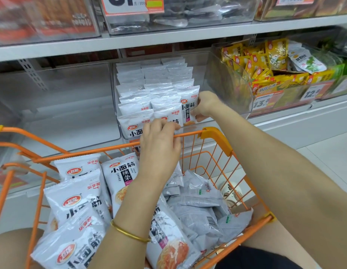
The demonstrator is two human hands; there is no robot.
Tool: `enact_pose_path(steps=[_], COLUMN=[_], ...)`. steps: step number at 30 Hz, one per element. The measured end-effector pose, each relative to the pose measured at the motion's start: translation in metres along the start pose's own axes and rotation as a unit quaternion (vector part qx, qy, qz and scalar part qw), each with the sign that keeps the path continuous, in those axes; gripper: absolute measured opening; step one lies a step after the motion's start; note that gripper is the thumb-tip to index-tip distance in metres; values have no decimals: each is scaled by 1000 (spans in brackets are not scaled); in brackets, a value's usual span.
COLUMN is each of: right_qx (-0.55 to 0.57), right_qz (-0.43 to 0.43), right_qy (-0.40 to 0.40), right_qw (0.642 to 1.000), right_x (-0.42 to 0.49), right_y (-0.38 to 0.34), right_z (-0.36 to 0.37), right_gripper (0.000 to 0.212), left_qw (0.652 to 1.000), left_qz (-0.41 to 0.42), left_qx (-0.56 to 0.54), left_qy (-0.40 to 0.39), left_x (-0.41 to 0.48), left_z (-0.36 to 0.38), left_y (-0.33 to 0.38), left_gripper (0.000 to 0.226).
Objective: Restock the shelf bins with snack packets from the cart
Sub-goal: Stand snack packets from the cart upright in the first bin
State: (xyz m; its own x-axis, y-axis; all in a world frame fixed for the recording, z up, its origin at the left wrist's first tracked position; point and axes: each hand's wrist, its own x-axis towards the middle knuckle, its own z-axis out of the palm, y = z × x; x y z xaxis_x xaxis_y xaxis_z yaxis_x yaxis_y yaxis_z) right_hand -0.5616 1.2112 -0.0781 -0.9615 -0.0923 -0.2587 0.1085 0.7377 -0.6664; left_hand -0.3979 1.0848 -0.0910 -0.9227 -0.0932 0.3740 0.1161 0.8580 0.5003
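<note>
At the front edge of the clear bin [203,74]: right grip [205,105] closed, fingers and thumb pinching the right side of the front packet [189,109] in the right-hand row, packet upright. Lower down, left grip [161,144] has its fingers curled at the top of the middle front packet [169,118], just where the cart rim [215,133] crosses. Whether it holds the packet, the rim or nothing cannot be told. That wrist wears a gold bangle [130,232].

Bin carries three rows of white packets standing front to back, looking close to full. Judged well along for this bin; the pinched packet seems to be the one going in. Below, the cart holds several large white packets [79,206] and a heap of small grey packets [197,202], so stock is left to shelve.

Left fingertips hidden. Contents above the upper shelf [168,33] are blurred, and the price card [128,4] is cut off. The bin's own label lies behind the cart rim. To the right, yellow packets [265,65] fill the next bin, its tags only partly legible.
</note>
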Motion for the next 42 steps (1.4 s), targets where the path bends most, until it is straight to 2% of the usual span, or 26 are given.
enact_pose_path(steps=[3, 6, 9, 11, 12, 13, 15, 17, 18, 19, 21, 26, 28, 31, 33, 36, 39, 40, 42], right_qx=[-2, -42, -121, -94, -82, -93, -182, -320, -369, -394, -401, -416, -398, -330, -285, -212, -28, 36, 137], right_qz=[2, 2, -42, -110, -140, -160, -152, -113, -90, -67, -48, -56, -56, -81, -115, -189, -237, -235, -219], right_qy=[1, 8, 101, 146, 124, 69, -111, -276, -327, -356, -376, -386, -379, -327, -260, -137, -71, -60, -25], right_qw=[1000, 999, 987, 979, 979, 980, 965, 899, 865, 844, 834, 821, 834, 882, 915, 949, 969, 970, 966], right_x=[-2, -10, -33, -64, -81, -98, -122, -129, -129, -128, -129, -134, -135, -137, -135, -133, -137, -139, -136], right_y=[-2, -5, -9, -13, -12, -10, 6, 24, 32, 38, 43, 43, 42, 38, 38, 36, 34, 33, 36], right_z=[-3, -7, -21, -31, -31, -26, -2, 27, 39, 47, 55, 60, 57, 45, 34, 19, 8, 5, 3], right_gripper=[28, 22, 23, 18, 12, 8, 15, 41, 55, 67, 73, 55, 44, 24, 15, 21, 16, 22, 17], left_qw=[1000, 1000, 1000, 1000, 1000, 1000, 1000, 1000, 1000, 1000, 1000, 999, 997, 994, 991, 981, 969, 963, 944], left_qz=[-2, -4, -3, -4, -5, -6, -6, 0, 4, 6, 6, 17, 34, 57, 55, 24, -8, -18, -40], left_qx=[-4, -6, -7, -8, -7, -5, -4, -7, -9, -11, -16, -43, -63, -92, -113, -168, -195, -214, -260], left_qy=[-2, -1, -5, -10, -13, -16, -20, -23, -25, -26, -25, -23, -16, -15, -35, -97, -148, -163, -197], left_x=[0, 0, 1, 1, 2, 2, 1, 0, 0, 0, 0, 0, 0, 0, 0, -2, -3, -3, -3], left_z=[0, -1, -2, -3, -3, -3, -3, -3, -4, -4, -5, -5, -4, -6, -7, -10, -11, -10, -8], left_y=[0, 0, 1, 1, 2, 2, 3, 5, 5, 6, 6, 6, 7, 9, 10, 14, 15, 15, 14], left_gripper=[29, 29, 29, 29, 29, 29, 29, 28, 27, 27, 26, 23, 21, 18, 15, 13, 16, 16, 23])
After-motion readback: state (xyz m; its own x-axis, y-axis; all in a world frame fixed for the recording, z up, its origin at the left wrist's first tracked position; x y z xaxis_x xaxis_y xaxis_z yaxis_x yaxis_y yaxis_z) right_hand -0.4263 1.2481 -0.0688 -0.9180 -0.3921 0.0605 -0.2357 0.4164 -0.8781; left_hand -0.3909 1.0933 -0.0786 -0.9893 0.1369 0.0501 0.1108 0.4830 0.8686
